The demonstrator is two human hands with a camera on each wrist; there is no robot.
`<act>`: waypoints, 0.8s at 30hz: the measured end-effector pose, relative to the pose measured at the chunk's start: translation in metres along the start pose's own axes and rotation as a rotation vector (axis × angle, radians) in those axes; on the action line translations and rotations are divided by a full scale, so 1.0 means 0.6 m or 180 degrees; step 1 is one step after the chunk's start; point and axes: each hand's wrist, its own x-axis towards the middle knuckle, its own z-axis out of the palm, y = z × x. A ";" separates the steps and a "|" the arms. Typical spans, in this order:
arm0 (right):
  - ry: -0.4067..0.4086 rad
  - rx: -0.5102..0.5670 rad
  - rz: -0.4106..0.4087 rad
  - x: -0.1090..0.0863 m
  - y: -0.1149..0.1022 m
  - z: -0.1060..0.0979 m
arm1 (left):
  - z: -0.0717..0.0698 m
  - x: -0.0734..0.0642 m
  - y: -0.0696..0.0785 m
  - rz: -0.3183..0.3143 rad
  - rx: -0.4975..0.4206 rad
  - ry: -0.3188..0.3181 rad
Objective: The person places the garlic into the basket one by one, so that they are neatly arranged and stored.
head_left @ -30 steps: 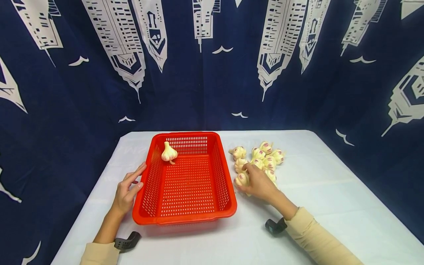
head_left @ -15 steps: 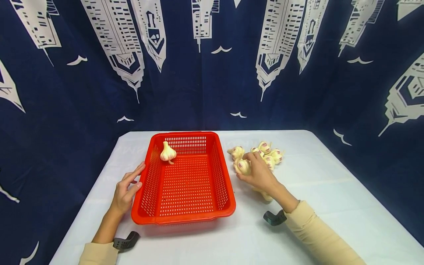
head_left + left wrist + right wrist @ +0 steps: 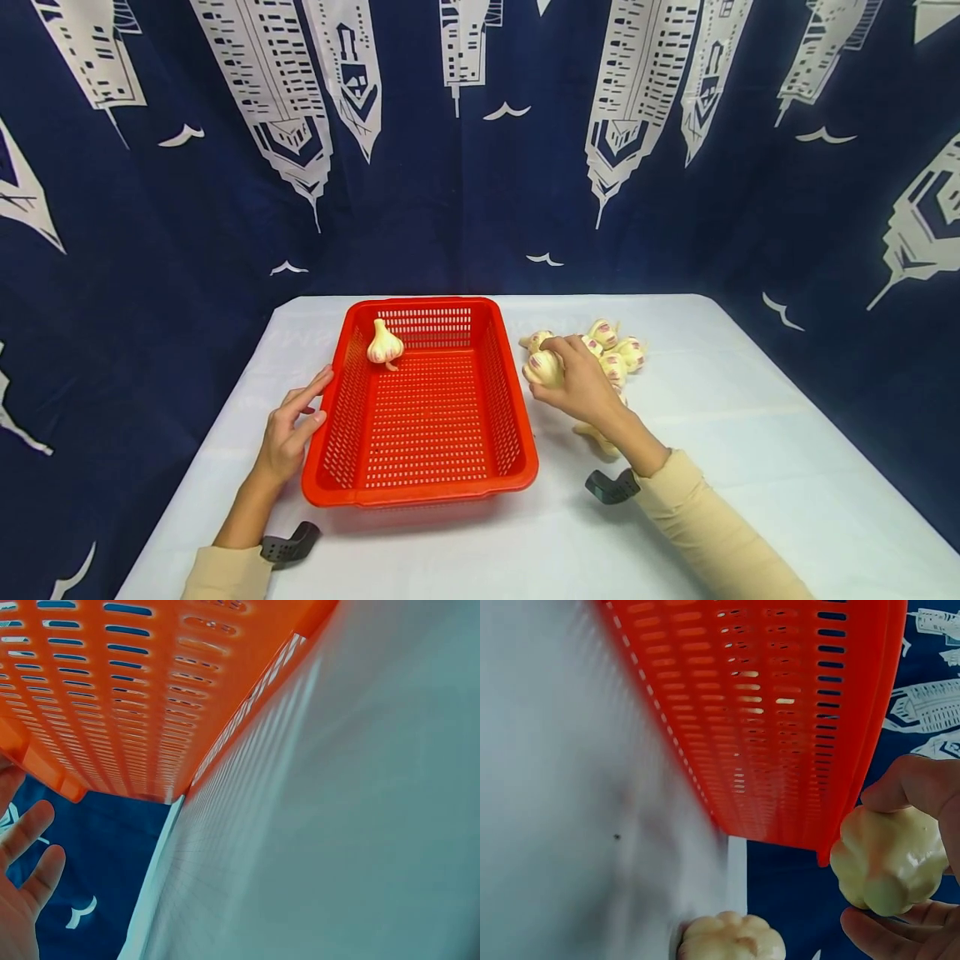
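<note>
My right hand [image 3: 581,382] grips a garlic bulb [image 3: 543,369] between thumb and fingers, held just right of the red basket [image 3: 420,496]. In the right wrist view the pale, lobed garlic bulb [image 3: 889,860] sits off the table, beside the basket's rim. A single garlic bulb [image 3: 385,343] stands inside the basket at its back left, stem up. My left hand [image 3: 283,437] rests its fingertips on the basket's left rim, its fingers fairly straight. In the left wrist view those fingers [image 3: 37,874] show next to the perforated wall.
Several garlic bulbs [image 3: 615,358] lie in a cluster on the white table [image 3: 720,433], right of the basket. One garlic bulb [image 3: 597,439] lies nearer, partly behind the right forearm. A dark blue patterned curtain [image 3: 450,208] hangs behind the table.
My right hand has taken a garlic bulb from the near-left of the pile, lifted it and brought it slightly toward the basket. The left hand stays at the rim.
</note>
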 end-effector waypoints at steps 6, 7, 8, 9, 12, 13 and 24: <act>0.0056 0.0017 -0.0050 0.008 -0.008 -0.002 | 0.001 0.000 0.001 -0.0015 0.0036 -0.0003; 0.0053 0.0038 -0.0061 0.010 -0.009 -0.003 | 0.001 0.000 0.001 -0.0018 0.0041 -0.0004; 0.0046 0.0068 -0.0065 0.011 -0.011 -0.003 | 0.000 0.000 0.001 -0.0020 0.0041 -0.0003; 0.0039 0.0098 -0.0064 0.013 -0.013 -0.003 | 0.000 0.000 0.001 -0.0022 0.0040 -0.0003; 0.0049 0.0220 -0.0079 0.018 -0.017 -0.002 | 0.000 -0.001 -0.001 -0.0031 0.0038 -0.0005; 0.0058 0.0244 -0.0096 0.019 -0.018 -0.002 | 0.000 -0.001 -0.002 -0.0031 0.0039 -0.0003; 0.0131 0.0308 -0.0338 0.032 -0.040 0.005 | -0.002 0.000 -0.003 -0.0024 0.0008 -0.0059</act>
